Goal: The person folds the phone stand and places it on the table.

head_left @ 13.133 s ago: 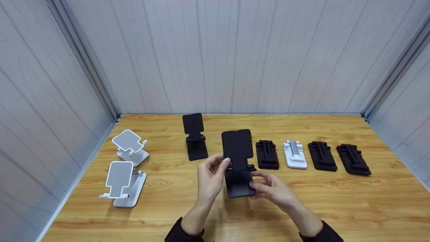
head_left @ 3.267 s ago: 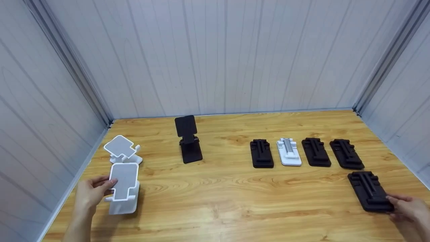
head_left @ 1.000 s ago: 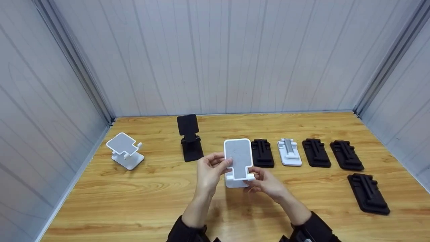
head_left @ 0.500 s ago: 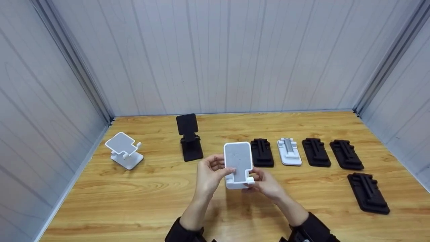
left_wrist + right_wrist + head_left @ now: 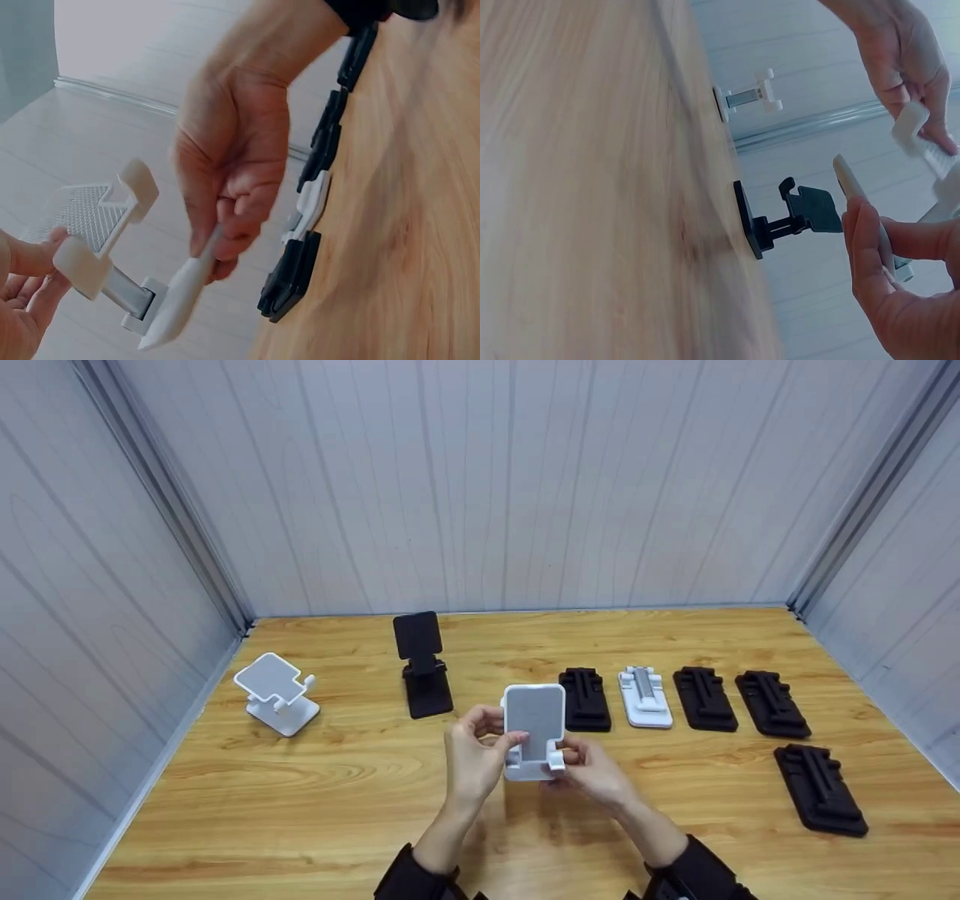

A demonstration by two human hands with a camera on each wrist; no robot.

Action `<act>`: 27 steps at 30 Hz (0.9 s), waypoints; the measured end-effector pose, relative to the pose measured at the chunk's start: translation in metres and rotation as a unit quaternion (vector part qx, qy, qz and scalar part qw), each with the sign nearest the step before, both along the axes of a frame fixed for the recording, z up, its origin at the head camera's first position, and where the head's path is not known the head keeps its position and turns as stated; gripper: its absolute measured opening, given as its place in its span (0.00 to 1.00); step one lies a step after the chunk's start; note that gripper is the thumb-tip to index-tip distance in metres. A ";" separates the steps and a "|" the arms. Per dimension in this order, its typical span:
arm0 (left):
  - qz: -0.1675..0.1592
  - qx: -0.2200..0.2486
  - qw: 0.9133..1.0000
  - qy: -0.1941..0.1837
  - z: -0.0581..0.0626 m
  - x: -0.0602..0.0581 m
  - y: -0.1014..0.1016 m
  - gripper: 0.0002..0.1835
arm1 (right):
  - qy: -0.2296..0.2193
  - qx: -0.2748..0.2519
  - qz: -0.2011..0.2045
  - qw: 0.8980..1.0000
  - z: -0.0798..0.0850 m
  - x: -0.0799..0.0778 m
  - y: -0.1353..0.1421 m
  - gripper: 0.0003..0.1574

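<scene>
Over the middle of the table, both hands hold a white phone stand (image 5: 534, 720) with a grey pad. My left hand (image 5: 474, 750) pinches the left side of its upper panel, the thumb lying on the pad. My right hand (image 5: 596, 776) grips the base from the right, fingers partly hidden behind it. In the left wrist view the stand's arm (image 5: 126, 291) is unfolded between panel and base (image 5: 180, 304), and the right hand (image 5: 232, 157) pinches the base edge. The right wrist view shows the right hand (image 5: 900, 292) with thumb and fingers on either side of the base.
An unfolded white stand (image 5: 274, 690) is at the left and an unfolded black one (image 5: 424, 667) at the back. Folded stands form a row at right: black (image 5: 585, 701), white (image 5: 645, 697), black (image 5: 705, 699), black (image 5: 772, 705). Another folded black stand (image 5: 821, 791) lies in front.
A black stand, held unfolded at first, was laid folded at the right. The white stand came from the left to the middle into both hands. Just now its panel has tilted and lowered.
</scene>
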State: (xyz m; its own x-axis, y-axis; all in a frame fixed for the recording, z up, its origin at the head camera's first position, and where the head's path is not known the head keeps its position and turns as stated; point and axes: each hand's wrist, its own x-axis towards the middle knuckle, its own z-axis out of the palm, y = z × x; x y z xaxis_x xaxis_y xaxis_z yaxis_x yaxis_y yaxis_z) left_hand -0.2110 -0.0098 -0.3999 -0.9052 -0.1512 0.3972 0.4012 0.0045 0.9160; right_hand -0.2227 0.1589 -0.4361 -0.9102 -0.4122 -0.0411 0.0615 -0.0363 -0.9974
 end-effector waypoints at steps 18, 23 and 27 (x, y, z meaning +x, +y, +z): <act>0.097 -0.093 0.980 0.145 -0.019 -0.017 -0.010 0.07 | -0.074 -0.046 0.044 0.995 0.006 0.012 -0.008 0.24; 0.137 -0.137 0.955 0.224 -0.023 -0.022 -0.011 0.12 | -0.084 -0.055 0.050 0.994 0.007 0.015 -0.009 0.24; 0.157 -0.155 0.944 0.244 -0.025 -0.024 -0.012 0.12 | -0.092 -0.062 0.055 0.992 0.007 0.016 -0.010 0.24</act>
State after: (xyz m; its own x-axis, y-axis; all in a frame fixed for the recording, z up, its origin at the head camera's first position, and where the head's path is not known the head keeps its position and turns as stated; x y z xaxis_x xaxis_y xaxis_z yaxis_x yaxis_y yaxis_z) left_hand -0.2354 -0.0213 -0.4247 -0.5326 -0.1892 0.8250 0.7098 0.4312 0.5570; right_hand -0.2072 0.1493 -0.4291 -0.8407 -0.5216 -0.1453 0.2529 -0.1410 -0.9572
